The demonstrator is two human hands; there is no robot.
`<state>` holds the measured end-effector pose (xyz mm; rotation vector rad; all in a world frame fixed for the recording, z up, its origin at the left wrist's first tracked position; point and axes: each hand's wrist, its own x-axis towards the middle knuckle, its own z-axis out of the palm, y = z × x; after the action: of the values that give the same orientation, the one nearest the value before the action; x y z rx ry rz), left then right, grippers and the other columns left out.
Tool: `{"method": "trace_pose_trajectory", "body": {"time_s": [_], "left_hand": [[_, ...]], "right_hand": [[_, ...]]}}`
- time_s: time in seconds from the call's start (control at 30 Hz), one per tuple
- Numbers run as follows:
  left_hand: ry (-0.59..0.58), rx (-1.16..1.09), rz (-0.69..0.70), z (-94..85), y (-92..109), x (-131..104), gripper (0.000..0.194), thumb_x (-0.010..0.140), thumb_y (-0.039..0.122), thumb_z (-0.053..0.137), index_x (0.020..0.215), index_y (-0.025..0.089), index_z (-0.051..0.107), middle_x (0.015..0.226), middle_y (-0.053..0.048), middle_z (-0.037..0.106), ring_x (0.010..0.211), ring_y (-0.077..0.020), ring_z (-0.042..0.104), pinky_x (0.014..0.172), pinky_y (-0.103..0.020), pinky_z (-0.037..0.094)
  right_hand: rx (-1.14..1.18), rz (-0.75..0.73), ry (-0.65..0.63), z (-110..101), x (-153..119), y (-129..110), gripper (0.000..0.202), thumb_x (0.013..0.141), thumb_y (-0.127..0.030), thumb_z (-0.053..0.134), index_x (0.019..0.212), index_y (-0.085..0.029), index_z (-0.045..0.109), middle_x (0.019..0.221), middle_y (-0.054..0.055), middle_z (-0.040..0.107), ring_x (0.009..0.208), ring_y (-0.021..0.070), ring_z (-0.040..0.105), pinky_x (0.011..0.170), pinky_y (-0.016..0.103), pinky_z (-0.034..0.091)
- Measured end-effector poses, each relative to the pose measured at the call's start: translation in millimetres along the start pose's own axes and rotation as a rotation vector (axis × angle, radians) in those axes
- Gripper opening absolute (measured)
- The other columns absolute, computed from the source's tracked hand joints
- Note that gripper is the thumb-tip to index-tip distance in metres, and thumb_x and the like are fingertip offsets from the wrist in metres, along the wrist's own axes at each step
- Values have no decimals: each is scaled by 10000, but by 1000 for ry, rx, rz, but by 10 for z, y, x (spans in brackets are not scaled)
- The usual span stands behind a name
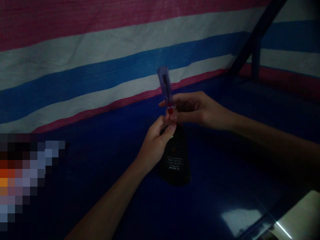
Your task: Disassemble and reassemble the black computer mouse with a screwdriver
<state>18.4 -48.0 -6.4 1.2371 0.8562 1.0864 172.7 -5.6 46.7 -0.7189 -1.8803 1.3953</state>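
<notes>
A screwdriver point(165, 83) with a clear purplish handle and a red collar stands nearly upright, leaning slightly left, in the middle of the head view. My right hand point(197, 108) has its thumb and fingers closed round the lower end near the collar. Below it lies a black rounded device point(176, 163) with small white print on its face, its exact kind unclear in the dim light. My left hand point(157, 141) grips the far end of this device, thumb on top, close under the screwdriver. Fingers hide the screwdriver's tip and shaft.
The dark blue tabletop point(100, 173) is glossy, with a bright reflection at the lower right. Behind it hangs a striped red, white and blue sheet point(112, 50). A dark slanted post point(252, 40) stands at the back right. A pixelated patch covers the left edge.
</notes>
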Motion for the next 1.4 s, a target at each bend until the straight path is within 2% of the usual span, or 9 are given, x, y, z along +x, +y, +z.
{"method": "trace_pose_trajectory", "body": {"time_s": [0.1,0.2,0.4,0.53,0.77,1.0,1.2,1.3,1.4], "left_hand": [[15,-20,-65,14,32,-13,124,848,319,587,868,200,563,786,0,624,684,-120,566,623,-238,407],[30,-59,-91,16,42,-18,132,826,318,613,879,221,541,650,42,557,522,-88,489,527,-221,376],[52,-35,-37,25,25,-11,114,817,294,625,847,220,543,681,45,568,543,-81,474,514,-207,353],[84,52,46,10,0,-2,105,829,287,615,798,194,579,755,20,580,669,-100,510,597,-213,383],[56,47,-47,-13,-1,-12,171,842,355,599,808,188,595,738,9,572,645,-99,507,574,-220,371],[84,-24,-74,45,51,-7,134,790,291,652,862,208,574,740,19,611,604,-99,529,550,-219,381],[71,38,-12,-6,12,-11,98,817,285,626,796,195,593,757,22,575,662,-95,506,588,-211,381],[65,47,-29,-15,6,-16,127,844,323,596,807,202,601,736,23,549,651,-96,487,583,-213,370],[66,40,-70,-1,21,-17,170,846,347,579,758,201,580,678,27,514,600,-98,459,557,-225,357]], "right_hand": [[-7,-22,27,-29,-17,34,316,756,-132,681,1067,-143,630,723,-17,642,622,109,595,562,251,454],[13,-74,137,28,-57,87,273,733,-133,711,990,-163,624,703,-31,625,632,105,597,586,246,467],[70,-187,342,227,-109,157,301,695,-154,755,897,-214,541,656,-70,566,571,85,537,551,226,436],[60,-109,289,227,-128,178,239,708,-243,761,846,-186,575,672,-47,552,592,99,519,561,248,416],[-139,-94,129,46,-166,142,154,820,-310,652,812,-157,660,837,19,588,724,130,546,647,278,422],[-225,-170,268,78,-137,181,239,776,-306,700,667,-160,545,705,-22,508,627,103,482,580,260,378],[-367,-174,219,89,-155,203,181,834,-322,645,780,-170,563,737,-10,538,671,120,493,599,254,383],[-352,-179,137,73,-166,184,166,892,-319,564,892,-155,592,820,14,580,697,121,520,620,254,409],[-347,-199,125,61,-167,169,185,914,-306,525,875,-140,597,801,12,565,688,115,520,623,251,414]]}}
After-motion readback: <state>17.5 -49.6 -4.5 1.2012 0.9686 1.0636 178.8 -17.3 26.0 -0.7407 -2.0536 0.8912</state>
